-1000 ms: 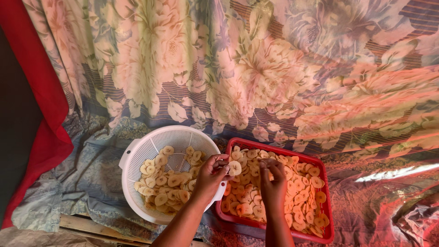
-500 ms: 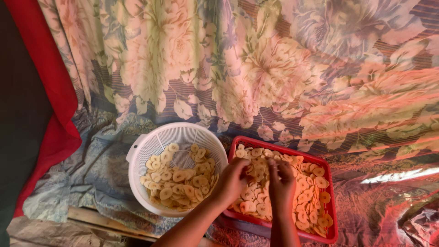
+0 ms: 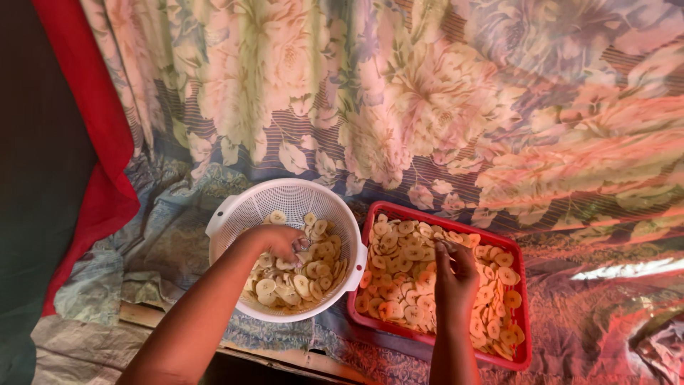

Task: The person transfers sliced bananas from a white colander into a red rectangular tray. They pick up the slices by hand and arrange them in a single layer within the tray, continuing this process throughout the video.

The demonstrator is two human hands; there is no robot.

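- Red cloth (image 3: 100, 142) hangs down the left side of the frame, dark at its outer edge, with a blue-grey patterned sheet (image 3: 167, 235) spread below it.
- Left hand (image 3: 280, 243), at lower centre-left, reaches into a white perforated colander (image 3: 235, 207); its fingers are curled closed on the pale round slices (image 3: 303, 281) piled in the bowl, though which slice they grip cannot be told.
- The colander sits on the sheet, just left of centre, its right rim touching the red tray (image 3: 516, 249) beside it.
- Sliced pieces (image 3: 399, 264) cover the tray in a flat layer; those on its right half glow orange in tinted light.
- Right hand (image 3: 456, 274), at lower centre-right, rests over the middle of the tray, fingers drawn together and pinched on a slice near the tray's upper edge.
- Floral curtain (image 3: 427, 93) fills the upper and right parts of the frame, draping down behind both containers.
- Crumpled shiny plastic (image 3: 655, 349) lies in the lower right corner.
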